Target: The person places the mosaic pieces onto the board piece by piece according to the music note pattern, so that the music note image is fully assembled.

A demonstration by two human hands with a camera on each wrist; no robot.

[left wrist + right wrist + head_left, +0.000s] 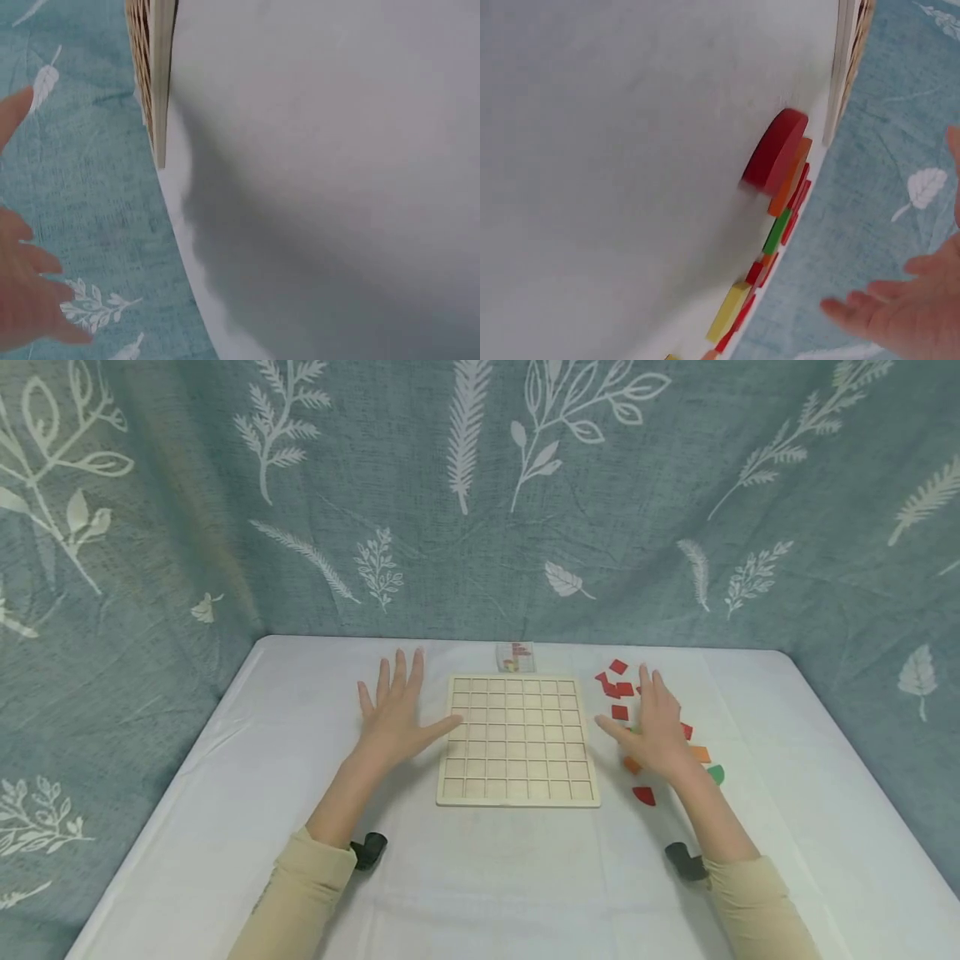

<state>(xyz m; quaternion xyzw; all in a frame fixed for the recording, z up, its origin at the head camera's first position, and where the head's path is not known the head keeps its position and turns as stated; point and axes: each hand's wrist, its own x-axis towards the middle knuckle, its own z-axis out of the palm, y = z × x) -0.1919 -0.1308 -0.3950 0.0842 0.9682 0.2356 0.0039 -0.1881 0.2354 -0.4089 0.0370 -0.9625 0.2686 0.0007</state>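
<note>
A square pale wooden grid board lies mid-table. My left hand is spread at its left side, the thumb reaching the board's left edge; whether it touches I cannot tell. To the right of the board my right hand hovers with straight fingers over scattered flat coloured pieces, hiding some. Among them are a red quarter-round piece, an orange piece, a green piece and several red squares such as this red square. The right wrist view also has a yellow block. Neither hand holds anything.
Behind the board lies a small printed card with a coloured pattern. A white cloth covers the table. Blue-green leaf-patterned fabric hangs along the back and sides. A black wrist device shows at the left cuff, another at the right.
</note>
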